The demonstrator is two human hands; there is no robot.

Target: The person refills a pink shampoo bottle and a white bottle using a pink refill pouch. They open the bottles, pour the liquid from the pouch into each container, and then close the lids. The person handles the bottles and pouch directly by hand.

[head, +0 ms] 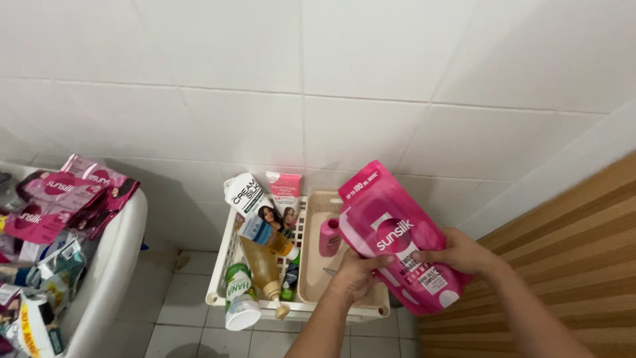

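Head view. Item: large pink refill pouch (pixel 397 238), held tilted over the right side of a white slotted basket (pixel 222 278) on the tiled floor (pixel 192 325) by the far wall. Left hand (pixel 354 273) grasps its lower left edge; right hand (pixel 460 253) clasps its right side, thumb on the front.

Basket contents: amber bottle (pixel 264 265), green-capped bottle (pixel 238 298), tubes; a beige tray (pixel 315 265) holds a small pink bottle (pixel 329 237).

Far left: white ledge (pixel 112 265) heaped with sachets (pixel 59 199).

Handling: soft pouch likely sags; support the bottom, keep both grips firm.

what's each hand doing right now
Left hand: closed on the lower edge of the pink pouch.
Right hand: closed on the pouch's right side.
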